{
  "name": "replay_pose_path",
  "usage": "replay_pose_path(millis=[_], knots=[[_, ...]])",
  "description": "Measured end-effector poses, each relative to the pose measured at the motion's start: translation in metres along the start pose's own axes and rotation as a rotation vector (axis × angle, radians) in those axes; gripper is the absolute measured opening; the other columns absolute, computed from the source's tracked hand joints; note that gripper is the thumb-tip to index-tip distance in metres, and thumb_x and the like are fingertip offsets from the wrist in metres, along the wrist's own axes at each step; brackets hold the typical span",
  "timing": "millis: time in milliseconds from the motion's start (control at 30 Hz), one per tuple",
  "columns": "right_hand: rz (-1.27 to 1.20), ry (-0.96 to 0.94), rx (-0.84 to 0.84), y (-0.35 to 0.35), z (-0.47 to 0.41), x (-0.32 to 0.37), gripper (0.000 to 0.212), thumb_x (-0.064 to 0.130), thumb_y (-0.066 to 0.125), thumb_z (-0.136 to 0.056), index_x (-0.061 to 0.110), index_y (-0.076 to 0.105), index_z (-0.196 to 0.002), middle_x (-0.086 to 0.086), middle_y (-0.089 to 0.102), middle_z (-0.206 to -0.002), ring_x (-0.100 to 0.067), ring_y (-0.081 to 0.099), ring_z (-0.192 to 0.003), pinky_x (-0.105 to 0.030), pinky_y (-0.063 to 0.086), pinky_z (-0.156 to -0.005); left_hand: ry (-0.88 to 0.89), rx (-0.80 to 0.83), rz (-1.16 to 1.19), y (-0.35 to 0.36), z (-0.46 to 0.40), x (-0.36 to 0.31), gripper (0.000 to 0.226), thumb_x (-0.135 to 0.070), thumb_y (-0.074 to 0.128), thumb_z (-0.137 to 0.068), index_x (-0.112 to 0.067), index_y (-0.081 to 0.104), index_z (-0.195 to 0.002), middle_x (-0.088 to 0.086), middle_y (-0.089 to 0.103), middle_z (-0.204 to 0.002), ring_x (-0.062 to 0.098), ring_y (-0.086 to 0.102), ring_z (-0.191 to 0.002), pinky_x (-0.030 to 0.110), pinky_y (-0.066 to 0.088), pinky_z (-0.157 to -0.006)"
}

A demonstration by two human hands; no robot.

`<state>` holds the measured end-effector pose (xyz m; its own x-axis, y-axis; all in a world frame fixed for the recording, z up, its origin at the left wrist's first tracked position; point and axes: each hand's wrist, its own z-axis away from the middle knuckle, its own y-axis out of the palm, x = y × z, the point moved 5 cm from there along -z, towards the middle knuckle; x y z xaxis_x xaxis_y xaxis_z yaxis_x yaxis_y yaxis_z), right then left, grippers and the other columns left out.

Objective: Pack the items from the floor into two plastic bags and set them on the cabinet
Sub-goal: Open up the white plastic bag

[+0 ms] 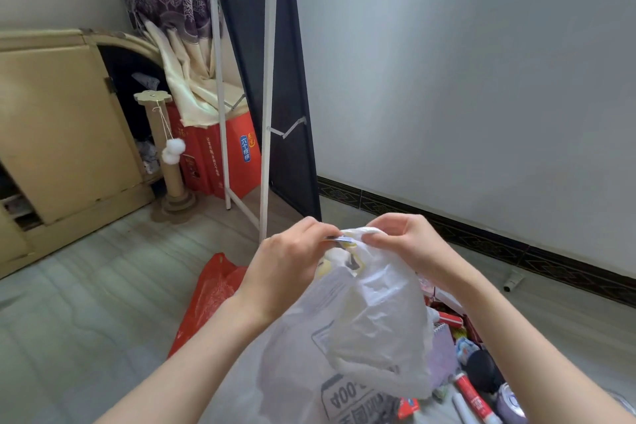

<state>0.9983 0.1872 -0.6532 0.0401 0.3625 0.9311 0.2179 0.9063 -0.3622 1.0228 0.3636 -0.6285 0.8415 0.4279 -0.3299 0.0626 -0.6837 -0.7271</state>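
Note:
A white translucent plastic bag (pixel 371 320) with grey print hangs in front of me, bulging with items that show only faintly through it. My left hand (pixel 285 262) pinches the bag's top edge from the left. My right hand (pixel 402 244) pinches the same edge from the right, fingers curled over it. A red plastic bag (pixel 210 293) lies flat on the floor just left of my left forearm. Several small items (pixel 471 365) lie scattered on the floor at lower right, partly hidden behind the white bag. The beige cabinet (pixel 58 134) stands at the far left.
A white metal rack (pixel 265 107) leans against a dark panel ahead. A red carton (pixel 223 155) and a cardboard cat post (pixel 168 148) stand beside the cabinet. A patterned skirting (pixel 481 234) runs along the right wall, with a small white object (pixel 512 280) on the floor near it.

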Motion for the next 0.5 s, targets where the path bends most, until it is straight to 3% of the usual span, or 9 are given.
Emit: replay_pose_path(millis=[100, 200, 267, 400, 500], knots=[[0.267, -0.028, -0.166, -0.002, 0.001, 0.003, 0.007, 0.025, 0.073, -0.074, 0.026, 0.067, -0.072, 0.008, 0.068, -0.075, -0.005, 0.061, -0.071, -0.019, 0.045, -0.066, -0.157, -0.043, -0.041, 0.001, 0.000, 0.010, 0.016, -0.026, 0.056, -0.088, -0.018, 0.069, -0.093, -0.002, 0.068, -0.086, 0.027, 0.065, -0.078, 0.037, 0.049, -0.060], [0.279, -0.183, -0.410, -0.009, 0.008, 0.026, 0.003, 0.020, 0.071, -0.078, 0.018, 0.069, -0.077, 0.003, 0.068, -0.076, 0.001, 0.057, -0.066, -0.006, 0.039, -0.062, -0.378, -0.088, -0.065, 0.002, -0.002, 0.028, 0.014, -0.029, 0.055, -0.090, -0.023, 0.068, -0.094, -0.004, 0.069, -0.093, 0.026, 0.063, -0.089, 0.037, 0.049, -0.071], [0.229, -0.288, -0.502, -0.004, 0.017, 0.043, 0.001, 0.015, 0.068, -0.080, 0.016, 0.067, -0.080, 0.001, 0.067, -0.078, -0.002, 0.058, -0.066, -0.006, 0.040, -0.063, -0.461, -0.104, -0.073, 0.002, -0.002, 0.037, 0.016, -0.031, 0.054, -0.090, -0.023, 0.067, -0.094, -0.004, 0.069, -0.095, 0.028, 0.062, -0.091, 0.038, 0.049, -0.073], [0.239, -0.313, -0.338, 0.046, 0.033, 0.047, 0.015, 0.017, 0.063, -0.084, 0.017, 0.060, -0.099, 0.002, 0.064, -0.091, -0.007, 0.061, -0.073, -0.020, 0.051, -0.071, -0.534, -0.157, -0.039, -0.005, -0.002, 0.039, 0.015, -0.028, 0.055, -0.088, -0.024, 0.069, -0.091, -0.002, 0.071, -0.092, 0.027, 0.063, -0.090, 0.039, 0.050, -0.073], [0.373, -0.245, -0.259, 0.068, 0.033, 0.034, 0.046, 0.024, 0.062, -0.084, 0.017, 0.044, -0.126, 0.000, 0.053, -0.125, -0.014, 0.051, -0.114, -0.023, 0.037, -0.098, -0.496, -0.166, 0.038, -0.014, -0.002, 0.039, 0.013, -0.026, 0.059, -0.086, -0.023, 0.071, -0.088, -0.003, 0.072, -0.086, 0.021, 0.065, -0.086, 0.039, 0.052, -0.074]])
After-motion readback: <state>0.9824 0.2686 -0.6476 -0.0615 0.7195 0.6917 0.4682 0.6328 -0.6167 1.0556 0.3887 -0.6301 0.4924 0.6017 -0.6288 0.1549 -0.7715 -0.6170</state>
